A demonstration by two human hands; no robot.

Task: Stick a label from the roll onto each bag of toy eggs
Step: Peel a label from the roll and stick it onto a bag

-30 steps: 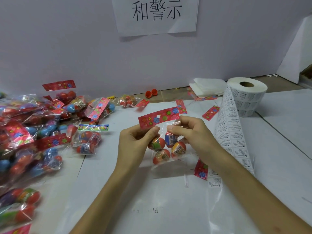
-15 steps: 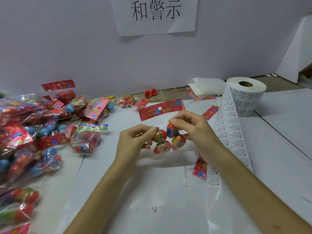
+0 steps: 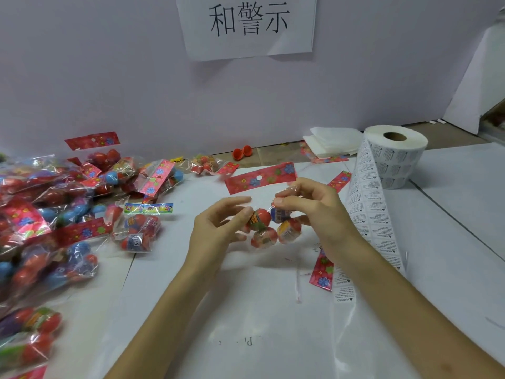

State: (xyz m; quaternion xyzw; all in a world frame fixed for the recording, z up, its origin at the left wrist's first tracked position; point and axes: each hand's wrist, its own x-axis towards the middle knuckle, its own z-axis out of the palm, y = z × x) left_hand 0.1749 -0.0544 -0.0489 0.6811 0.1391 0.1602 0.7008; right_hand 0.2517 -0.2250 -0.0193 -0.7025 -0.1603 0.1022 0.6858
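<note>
Mid-frame: bag of toy eggs (image 3: 269, 228) held over the worktop (image 3: 273, 337), left hand (image 3: 216, 231) and right hand (image 3: 314, 212) each with a pinch grip on its film. Looks like the straightening step (can't spot a label on it). Next: free one hand for the label roll (image 3: 393, 157), upper right.

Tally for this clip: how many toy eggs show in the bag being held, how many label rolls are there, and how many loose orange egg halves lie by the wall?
Toy eggs seen in the bag: 4
Label roll: 1
Orange egg halves: 2
Total: 7
</note>
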